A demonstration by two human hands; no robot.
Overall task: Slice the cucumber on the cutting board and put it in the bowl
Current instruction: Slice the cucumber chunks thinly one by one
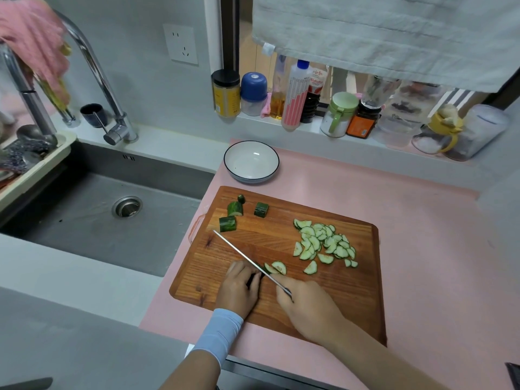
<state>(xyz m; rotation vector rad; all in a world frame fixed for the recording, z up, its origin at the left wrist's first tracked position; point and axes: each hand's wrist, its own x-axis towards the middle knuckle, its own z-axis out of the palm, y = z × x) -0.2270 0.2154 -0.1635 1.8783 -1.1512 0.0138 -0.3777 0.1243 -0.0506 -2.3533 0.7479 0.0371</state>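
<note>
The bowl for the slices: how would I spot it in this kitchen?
Find the pink counter right of the sink. On it lies a wooden cutting board; just beyond its far left corner sits the bowl. It is white and empty with a thin dark rim, unlike the lidded jars behind.

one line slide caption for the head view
Left hand holds a cucumber piece as the right hand cuts it with a knife on the cutting board; slices piled nearby, bowl empty.
</note>
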